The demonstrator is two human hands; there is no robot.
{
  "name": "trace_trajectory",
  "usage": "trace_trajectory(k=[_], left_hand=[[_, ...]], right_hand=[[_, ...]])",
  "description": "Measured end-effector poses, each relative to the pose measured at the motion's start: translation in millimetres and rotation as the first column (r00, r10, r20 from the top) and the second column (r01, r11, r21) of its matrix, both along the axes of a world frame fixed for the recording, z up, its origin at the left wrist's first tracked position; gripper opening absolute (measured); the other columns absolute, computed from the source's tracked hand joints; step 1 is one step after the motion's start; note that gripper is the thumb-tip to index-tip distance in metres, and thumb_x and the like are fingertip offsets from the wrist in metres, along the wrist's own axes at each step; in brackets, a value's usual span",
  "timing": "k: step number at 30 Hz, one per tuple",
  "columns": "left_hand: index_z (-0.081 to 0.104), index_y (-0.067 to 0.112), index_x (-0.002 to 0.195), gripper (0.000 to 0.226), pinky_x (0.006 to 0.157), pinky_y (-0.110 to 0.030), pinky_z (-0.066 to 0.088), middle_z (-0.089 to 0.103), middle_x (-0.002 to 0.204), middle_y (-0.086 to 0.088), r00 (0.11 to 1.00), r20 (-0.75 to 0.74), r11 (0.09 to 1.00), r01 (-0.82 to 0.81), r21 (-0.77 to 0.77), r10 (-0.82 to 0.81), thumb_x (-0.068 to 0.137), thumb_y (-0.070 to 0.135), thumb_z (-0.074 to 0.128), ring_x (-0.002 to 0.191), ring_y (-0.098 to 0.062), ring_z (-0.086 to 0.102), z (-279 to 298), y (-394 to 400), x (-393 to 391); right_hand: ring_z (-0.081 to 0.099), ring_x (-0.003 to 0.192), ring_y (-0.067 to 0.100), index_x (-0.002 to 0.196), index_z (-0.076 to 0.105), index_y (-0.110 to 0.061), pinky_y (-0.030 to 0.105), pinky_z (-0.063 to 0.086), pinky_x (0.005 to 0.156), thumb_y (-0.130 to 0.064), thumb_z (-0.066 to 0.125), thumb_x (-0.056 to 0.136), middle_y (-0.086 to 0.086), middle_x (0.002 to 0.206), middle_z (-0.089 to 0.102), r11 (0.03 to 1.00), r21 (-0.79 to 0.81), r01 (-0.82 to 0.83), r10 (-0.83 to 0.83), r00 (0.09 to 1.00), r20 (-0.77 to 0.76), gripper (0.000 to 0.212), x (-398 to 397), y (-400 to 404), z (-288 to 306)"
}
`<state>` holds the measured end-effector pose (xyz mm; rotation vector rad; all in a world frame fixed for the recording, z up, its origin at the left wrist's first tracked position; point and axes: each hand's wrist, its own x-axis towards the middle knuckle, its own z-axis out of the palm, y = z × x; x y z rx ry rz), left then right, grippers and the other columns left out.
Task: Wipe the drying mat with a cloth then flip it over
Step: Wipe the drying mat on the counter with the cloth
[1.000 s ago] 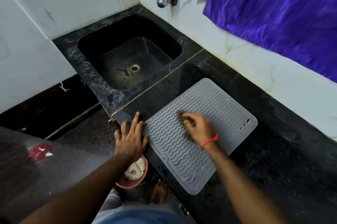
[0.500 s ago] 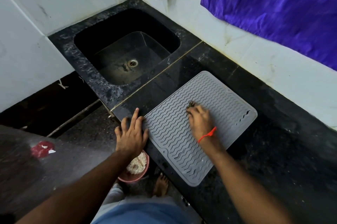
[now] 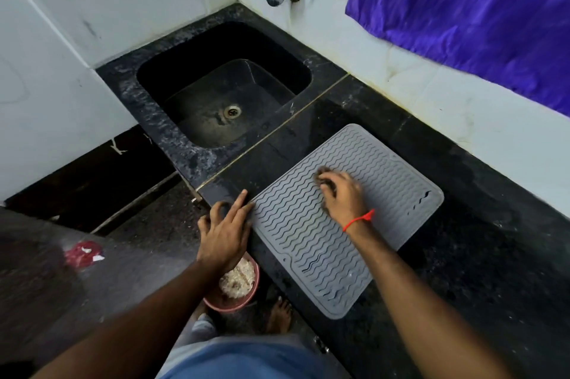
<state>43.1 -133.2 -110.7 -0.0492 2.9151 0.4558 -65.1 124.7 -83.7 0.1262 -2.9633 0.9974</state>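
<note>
Cloth (image 3: 324, 181) bunched under right hand (image 3: 344, 198) (fingers curled); mat (image 3: 308, 240) beneath.

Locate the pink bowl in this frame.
In the head view, the pink round bowl sits low and left of centre on the floor, below the black stone counter's front edge, partly hidden under the left hand.

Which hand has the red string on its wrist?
The right hand, wiping on the grey mat. The left hand has a bare wrist.

Grey wavy-ridged drying mat (image 3: 311, 243), black speckled counter (image 3: 493, 255), purple curtain (image 3: 478, 5), red wrist thread (image 3: 359, 219)
</note>
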Motion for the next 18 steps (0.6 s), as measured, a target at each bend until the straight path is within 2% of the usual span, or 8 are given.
trace_trajectory(k=[3,5,7,10,13,15,18], left_hand=[[0.022,0.048,0.153,0.052,0.106,-0.058,0.021,0.002,0.166,0.021,1.0,0.015,0.999,0.003,-0.05,-0.002,0.102,0.041,0.029,0.144,-0.028,0.013,1,-9,4],[0.031,0.052,0.148,0.049,0.105,-0.059,0.022,0.003,0.166,0.018,0.999,0.018,0.999,-0.029,-0.042,0.03,0.102,0.037,0.036,0.142,-0.03,0.013,4,-11,1],[0.039,0.054,0.144,0.046,0.105,-0.058,0.023,0.004,0.166,0.017,0.998,0.019,0.998,-0.052,-0.036,0.052,0.102,0.036,0.039,0.141,-0.031,0.013,6,-11,-4],[0.042,0.054,0.142,0.045,0.105,-0.058,0.024,0.005,0.166,0.015,0.997,0.034,0.997,-0.069,-0.041,0.07,0.1,0.036,0.037,0.141,-0.033,0.014,4,-11,-6],[0.042,0.053,0.142,0.05,0.107,-0.06,0.024,0.006,0.166,0.013,0.996,0.051,0.997,-0.071,-0.016,0.072,0.096,0.04,0.03,0.142,-0.034,0.014,6,-12,-6],[0.042,0.052,0.143,0.049,0.107,-0.06,0.023,0.007,0.166,0.011,0.996,0.051,0.998,-0.067,-0.012,0.067,0.097,0.04,0.031,0.142,-0.034,0.014,8,-11,-6],[0.042,0.052,0.143,0.046,0.108,-0.06,0.021,0.007,0.167,0.01,0.996,0.049,0.997,-0.07,-0.019,0.071,0.099,0.048,0.03,0.144,-0.033,0.011,11,-9,-5]], right_hand=[[0.056,0.104,0.031,0.106,0.068,-0.01,0.036,0.043,0.095,-0.008,0.062,0.085,0.013,0.112,0.061,0.993,0.118,-0.017,0.024,0.998,-0.056,0.023,6,-12,-20],[0.053,0.102,0.032,0.105,0.067,-0.01,0.043,0.047,0.091,-0.009,0.063,0.083,0.012,0.111,0.059,0.977,0.207,-0.055,0.075,0.993,-0.087,0.023,35,-35,-29],[0.052,0.099,0.031,0.106,0.064,-0.009,0.042,0.05,0.086,-0.008,0.061,0.081,0.012,0.109,0.057,0.966,0.232,-0.117,0.141,0.986,-0.087,0.025,66,-62,-32],[0.054,0.094,0.032,0.102,0.064,-0.008,0.041,0.05,0.084,-0.008,0.057,0.078,0.012,0.105,0.057,0.955,0.166,-0.246,0.262,0.961,-0.084,0.025,103,-94,-29],[0.056,0.094,0.024,0.095,0.068,-0.015,0.033,0.046,0.088,-0.011,0.058,0.08,0.005,0.101,0.062,0.937,-0.03,-0.349,0.349,0.937,-0.009,0.019,111,-98,-16],[0.058,0.095,0.019,0.094,0.07,-0.016,0.029,0.044,0.091,-0.011,0.061,0.081,0.002,0.099,0.065,0.941,-0.136,-0.31,0.318,0.947,0.043,0.017,93,-90,-9],[0.057,0.094,0.02,0.098,0.069,-0.016,0.031,0.046,0.088,-0.009,0.061,0.082,0.003,0.101,0.063,0.983,-0.086,-0.159,0.156,0.987,-0.049,0.019,54,-79,-7]])
